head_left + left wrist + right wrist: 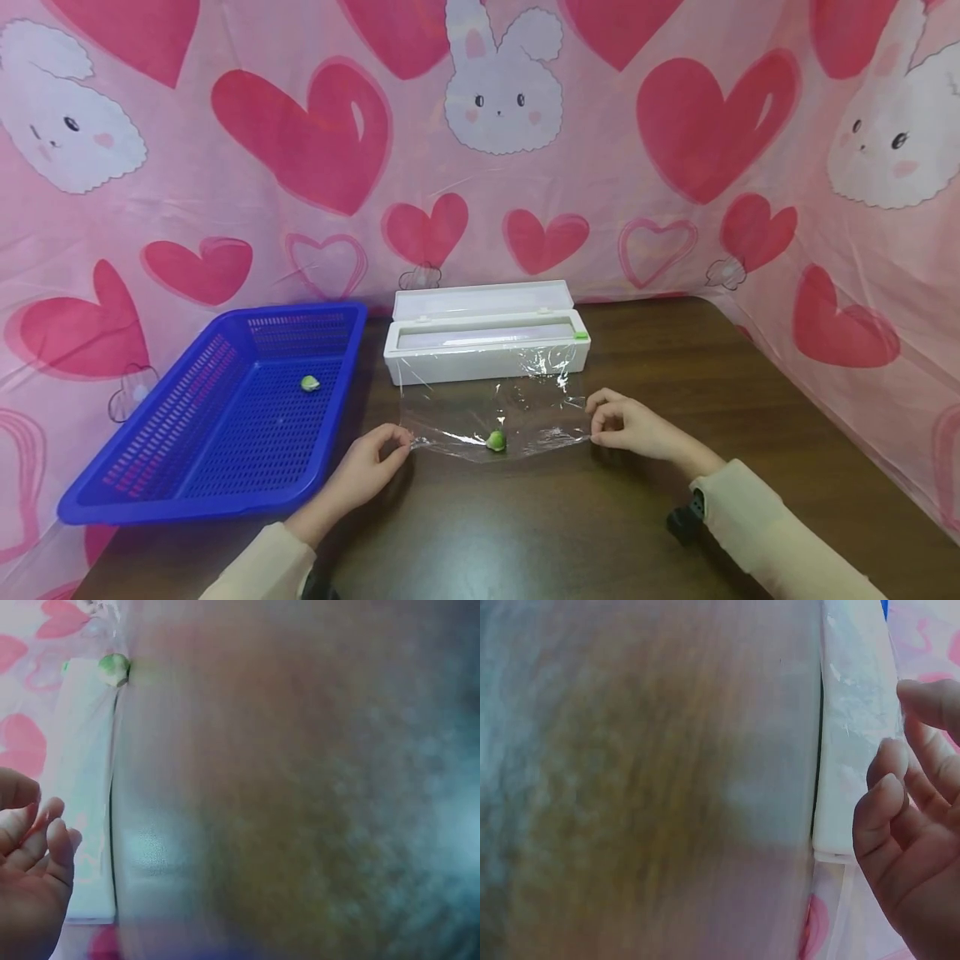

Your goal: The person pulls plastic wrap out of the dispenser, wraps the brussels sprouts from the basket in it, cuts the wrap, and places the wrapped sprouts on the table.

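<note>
Clear plastic film (525,404) stretches from the front of a white dispenser box (487,363) toward the person. The left hand (367,467) pinches the film's near left corner between thumb and fingers, and the right hand (633,427) pinches its near right corner. A small green sprout-like vegetable (496,441) lies at the film's near edge, between the hands; it also shows in the left wrist view (115,670). Curled fingers of the left hand (34,862) and of the right hand (919,802) appear in the wrist views, beside the box.
A blue perforated basket (341,417) stands on the left of the brown table (510,533), holding another small green vegetable (310,383). The box's lid (483,300) is raised at the back. Pink cloth with hearts and rabbits (502,183) hangs behind and at the sides.
</note>
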A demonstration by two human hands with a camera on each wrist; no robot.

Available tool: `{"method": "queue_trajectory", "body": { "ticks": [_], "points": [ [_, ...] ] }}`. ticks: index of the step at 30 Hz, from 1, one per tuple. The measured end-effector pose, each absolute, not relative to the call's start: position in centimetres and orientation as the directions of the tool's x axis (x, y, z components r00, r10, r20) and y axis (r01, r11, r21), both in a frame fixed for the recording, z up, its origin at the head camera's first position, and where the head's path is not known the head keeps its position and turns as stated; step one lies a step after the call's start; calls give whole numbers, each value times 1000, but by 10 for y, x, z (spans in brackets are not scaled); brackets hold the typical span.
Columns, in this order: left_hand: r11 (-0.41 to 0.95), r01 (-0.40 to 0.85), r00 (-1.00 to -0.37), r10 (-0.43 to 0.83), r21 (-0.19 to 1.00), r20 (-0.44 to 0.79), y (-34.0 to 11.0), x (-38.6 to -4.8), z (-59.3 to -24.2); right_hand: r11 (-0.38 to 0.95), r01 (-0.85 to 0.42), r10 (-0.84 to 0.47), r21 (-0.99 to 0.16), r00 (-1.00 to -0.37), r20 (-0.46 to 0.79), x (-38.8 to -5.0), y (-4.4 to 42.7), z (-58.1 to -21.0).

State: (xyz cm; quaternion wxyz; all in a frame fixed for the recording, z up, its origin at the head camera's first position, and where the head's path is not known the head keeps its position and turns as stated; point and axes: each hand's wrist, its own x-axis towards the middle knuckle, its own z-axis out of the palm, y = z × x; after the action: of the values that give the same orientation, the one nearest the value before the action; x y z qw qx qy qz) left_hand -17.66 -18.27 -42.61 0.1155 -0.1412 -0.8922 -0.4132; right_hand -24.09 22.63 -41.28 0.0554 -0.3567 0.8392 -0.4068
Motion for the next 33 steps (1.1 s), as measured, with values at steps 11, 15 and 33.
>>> {"method": "queue_trajectory", "body": {
  "ticks": [11,15,33],
  "points": [
    [553,282,-959,131,784,252,-181,-182,-425,404,-432,-627,-806,-773,100,-243,225,-411],
    [526,273,-961,119,806,248,-179,-184,-426,412,-421,-619,-808,-780,91,-247,224,-412],
    [596,178,-977,13,783,213,-171,-201,-429,483,-461,-648,-744,-760,51,-263,221,-412]
  ]
}}
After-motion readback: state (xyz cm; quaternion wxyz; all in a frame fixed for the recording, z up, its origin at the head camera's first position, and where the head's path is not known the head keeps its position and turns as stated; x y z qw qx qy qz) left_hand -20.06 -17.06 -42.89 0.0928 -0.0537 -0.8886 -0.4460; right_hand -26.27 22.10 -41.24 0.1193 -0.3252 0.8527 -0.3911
